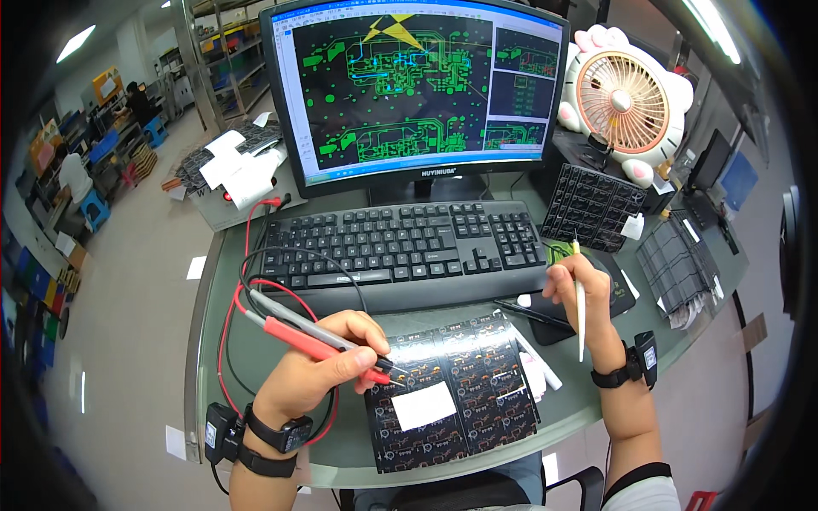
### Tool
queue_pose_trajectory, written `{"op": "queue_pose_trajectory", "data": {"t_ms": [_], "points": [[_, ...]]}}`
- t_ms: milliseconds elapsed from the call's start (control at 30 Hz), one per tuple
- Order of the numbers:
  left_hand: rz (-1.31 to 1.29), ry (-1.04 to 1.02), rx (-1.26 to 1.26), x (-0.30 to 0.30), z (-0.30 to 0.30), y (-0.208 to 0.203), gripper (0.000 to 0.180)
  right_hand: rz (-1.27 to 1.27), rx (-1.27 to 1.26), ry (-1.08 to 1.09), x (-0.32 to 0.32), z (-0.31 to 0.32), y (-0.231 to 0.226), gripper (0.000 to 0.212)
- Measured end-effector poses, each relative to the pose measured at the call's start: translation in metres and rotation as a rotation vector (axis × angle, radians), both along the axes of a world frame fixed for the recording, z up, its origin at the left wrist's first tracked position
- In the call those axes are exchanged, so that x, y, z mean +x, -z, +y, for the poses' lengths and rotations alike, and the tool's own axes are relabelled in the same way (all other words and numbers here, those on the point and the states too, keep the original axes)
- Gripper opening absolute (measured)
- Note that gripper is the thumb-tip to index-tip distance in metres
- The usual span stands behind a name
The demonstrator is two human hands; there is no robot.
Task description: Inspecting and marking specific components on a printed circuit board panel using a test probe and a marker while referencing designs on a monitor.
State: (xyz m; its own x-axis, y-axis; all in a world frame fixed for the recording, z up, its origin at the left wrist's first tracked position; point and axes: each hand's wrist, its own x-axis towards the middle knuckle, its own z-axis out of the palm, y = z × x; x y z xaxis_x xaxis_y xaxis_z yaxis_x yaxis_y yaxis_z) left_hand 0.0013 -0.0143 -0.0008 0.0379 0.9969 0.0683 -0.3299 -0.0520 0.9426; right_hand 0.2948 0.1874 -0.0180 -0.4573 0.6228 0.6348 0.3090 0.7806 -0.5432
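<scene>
My left hand is clamped on the red and grey probes, tips touching the black circuit panel at six o'clock on the desk; I'd keep both tips steady, pressed lightly. My right hand, at three o'clock, pinches a white pen upright; best kept off the panel.

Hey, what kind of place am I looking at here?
Likely an electronics test bench: the left hand holds two meter probes on a black circuit panel, and a monitor shows a board layout.
</scene>
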Motion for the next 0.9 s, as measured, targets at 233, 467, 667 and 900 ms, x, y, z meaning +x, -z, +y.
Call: {"op": "queue_pose_trajectory", "data": {"t_ms": [233, 467, 667, 900], "points": [[0.091, 0.087, -0.020, 0.011, 0.000, -0.005, 0.018, 0.043, -0.091, -0.011, -0.001, -0.001, -0.004, 0.009], [0.350, 0.065, -0.051, 0.024, -0.002, -0.005, 0.019, -0.069, -0.001, -0.102, 0.005, 0.064, -0.039, 0.008], [0.387, 0.044, -0.058, 0.025, -0.001, -0.004, 0.020, -0.397, 0.213, -0.053, -0.016, 0.091, -0.011, 0.005], [0.375, 0.049, -0.080, 0.025, -0.003, -0.006, 0.020, -0.423, 0.226, -0.106, -0.031, 0.085, -0.012, 0.005]]}}
